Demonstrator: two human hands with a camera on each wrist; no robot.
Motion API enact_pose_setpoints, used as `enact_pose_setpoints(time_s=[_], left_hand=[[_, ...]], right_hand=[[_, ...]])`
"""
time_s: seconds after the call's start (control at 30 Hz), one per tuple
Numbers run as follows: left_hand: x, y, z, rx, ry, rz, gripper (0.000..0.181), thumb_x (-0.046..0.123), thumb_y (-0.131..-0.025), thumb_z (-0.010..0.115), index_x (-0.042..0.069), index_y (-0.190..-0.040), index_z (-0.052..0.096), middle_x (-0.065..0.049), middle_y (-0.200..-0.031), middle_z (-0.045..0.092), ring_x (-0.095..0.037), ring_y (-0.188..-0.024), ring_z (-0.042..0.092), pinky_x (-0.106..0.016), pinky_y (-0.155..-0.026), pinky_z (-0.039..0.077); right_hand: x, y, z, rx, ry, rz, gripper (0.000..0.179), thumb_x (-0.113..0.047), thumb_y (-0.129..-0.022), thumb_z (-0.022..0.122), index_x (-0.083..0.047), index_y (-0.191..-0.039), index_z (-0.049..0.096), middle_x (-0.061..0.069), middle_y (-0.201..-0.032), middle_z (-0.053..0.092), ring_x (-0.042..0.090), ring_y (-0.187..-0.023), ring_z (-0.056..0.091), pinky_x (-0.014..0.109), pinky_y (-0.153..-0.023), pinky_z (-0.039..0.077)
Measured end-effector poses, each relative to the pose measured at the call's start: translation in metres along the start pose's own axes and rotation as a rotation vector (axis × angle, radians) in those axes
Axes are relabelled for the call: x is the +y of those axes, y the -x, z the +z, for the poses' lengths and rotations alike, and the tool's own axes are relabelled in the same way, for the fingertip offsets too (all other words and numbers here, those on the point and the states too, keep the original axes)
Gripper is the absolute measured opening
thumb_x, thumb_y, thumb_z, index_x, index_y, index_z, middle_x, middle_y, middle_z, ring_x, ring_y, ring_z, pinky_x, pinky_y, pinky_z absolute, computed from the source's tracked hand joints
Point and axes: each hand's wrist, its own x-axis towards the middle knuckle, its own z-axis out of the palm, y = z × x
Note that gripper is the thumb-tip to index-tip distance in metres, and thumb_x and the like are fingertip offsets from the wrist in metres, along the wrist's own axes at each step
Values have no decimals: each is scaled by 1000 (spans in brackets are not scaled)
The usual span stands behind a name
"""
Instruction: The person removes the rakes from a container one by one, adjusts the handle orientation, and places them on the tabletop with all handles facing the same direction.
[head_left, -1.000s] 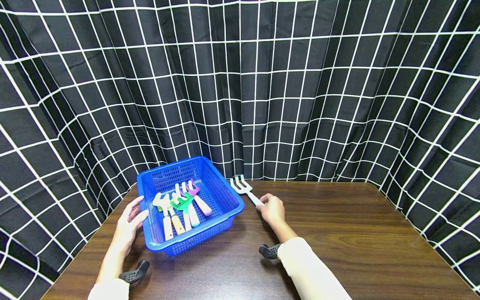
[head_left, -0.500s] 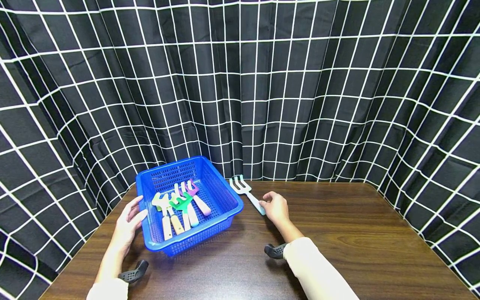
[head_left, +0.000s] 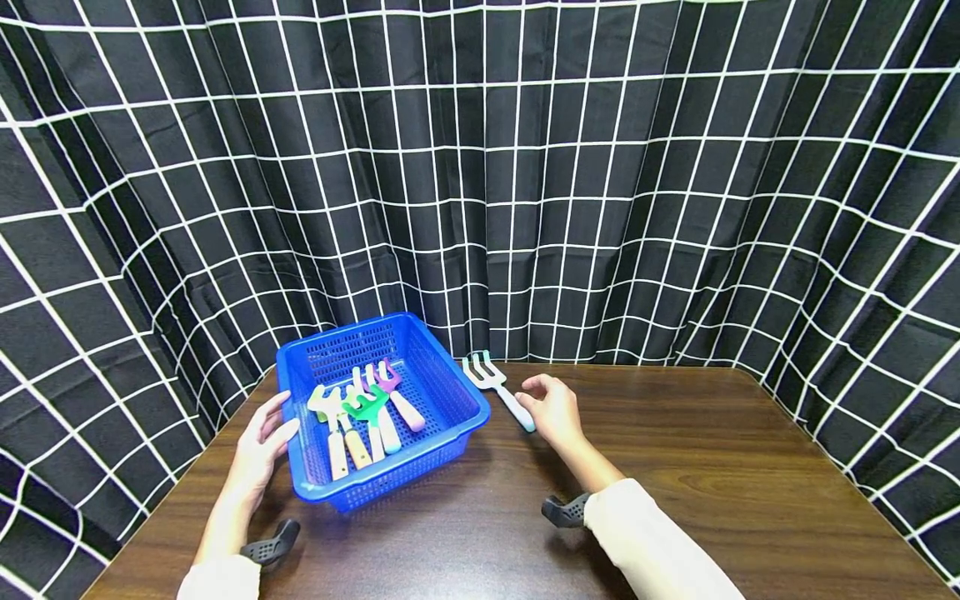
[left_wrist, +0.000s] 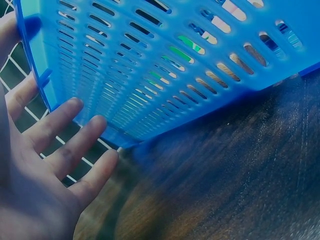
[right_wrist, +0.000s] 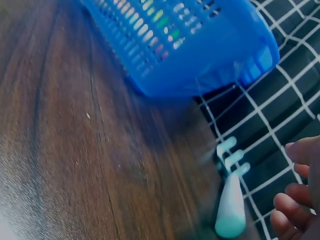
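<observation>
In the head view, my left hand (head_left: pixel 253 450) is at the left rim of a blue perforated plastic basket (head_left: pixel 442 442), thumb and fingers touching it. The left wrist view shows those fingers (left_wrist: pixel 82 185) straight and spread beside the basket wall. A pale hand fork (head_left: pixel 513 407) with mint tine tips and handle end lies right of the basket. My right hand (head_left: pixel 557 412) is just right of its handle, fingers loosely bent and holding nothing. In the right wrist view, a gap separates these fingers (right_wrist: pixel 292 202) from the fork (right_wrist: pixel 231 205).
Several small garden forks lie inside the basket, including a green one (head_left: pixel 367 406) and a purple one with a pink handle (head_left: pixel 407 412). The brown wooden table (head_left: pixel 712 475) ends at a black curtain (head_left: pixel 585 250) with white grid lines.
My right hand has let go of the hand fork's handle and drawn back to the right, with the fork left lying. The left hand and basket stay in place.
</observation>
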Motion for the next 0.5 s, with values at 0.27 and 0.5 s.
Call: enact_pose_setpoints(time_s=[0.27,0.5], left_hand=[[0,1,-2,-7,42,17,52,9,-99,56,0,-146,35,12,-113,61,-2,-99,61,-19,-78,49],[-2,1,1,-6,36,28,51,9,-99,55,0,-145,35,13,-113,60,-1,-99,60,-19,-77,49]], right_hand=[[-23,9,1,1,-117,-42,15,-8,-81,76,-1,-93,70,10,-90,69,25,-80,62,39,-73,46],[-45,18,1,-11,-215,-97,16,-8,-82,74,-1,-96,70,8,-87,66,19,-75,57,32,-68,45]])
